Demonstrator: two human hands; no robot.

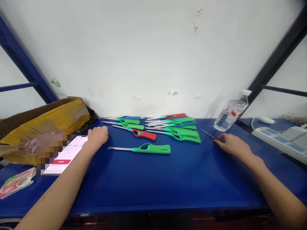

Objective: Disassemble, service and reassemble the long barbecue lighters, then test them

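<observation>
Phone (63, 155): read 01:50:5, last digit unclear. Red lighters (146, 135): counted two. Right hand (232, 145): pinched thin rod (207, 133). Left hand (98, 138): curled, couldn't tell contents.

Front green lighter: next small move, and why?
I'd probably bring the left hand over to the front green lighter: it lies apart from the other lighters, nearest the wearer, while the right hand already has a thin metal rod at its fingertips.
</observation>
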